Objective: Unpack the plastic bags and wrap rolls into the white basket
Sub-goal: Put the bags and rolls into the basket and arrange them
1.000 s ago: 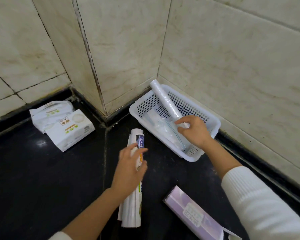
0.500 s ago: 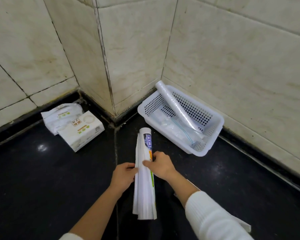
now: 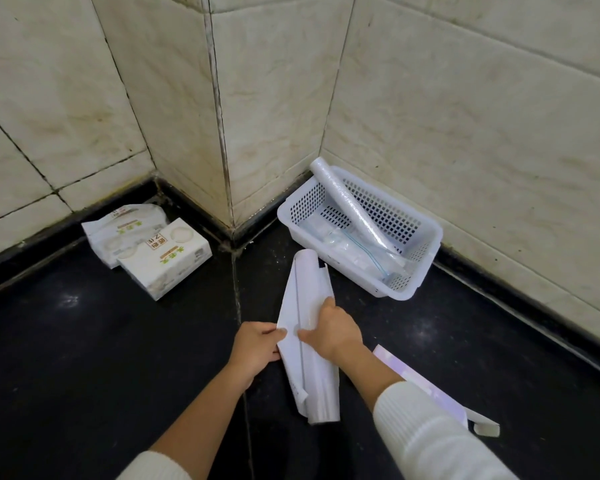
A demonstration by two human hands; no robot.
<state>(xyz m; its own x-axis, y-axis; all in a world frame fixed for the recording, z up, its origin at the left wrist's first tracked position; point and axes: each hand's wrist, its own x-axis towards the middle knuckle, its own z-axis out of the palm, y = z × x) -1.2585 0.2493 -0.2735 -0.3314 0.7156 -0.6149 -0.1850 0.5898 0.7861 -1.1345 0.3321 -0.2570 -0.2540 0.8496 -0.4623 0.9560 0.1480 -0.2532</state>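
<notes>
A black floor [image 3: 84,358] meets pale tiled walls [image 3: 465,133] at a corner. Against the right wall sits the white basket [image 3: 426,233], holding a clear wrap roll [image 3: 347,202] that leans tilted over its far rim, with zip bags [image 3: 357,251] lying flat beneath it. At far left, two tissue packs [image 3: 153,247] rest by the wall, touching. A purple box [image 3: 426,382] lies near right, partly hidden by the sleeve. At centre, both hands hold a white paper-wrapped roll [image 3: 309,341]: the left hand [image 3: 257,348] pinches its left edge, the right hand [image 3: 333,330] is curled over its right side, apparently gripping the loose wrapper.
</notes>
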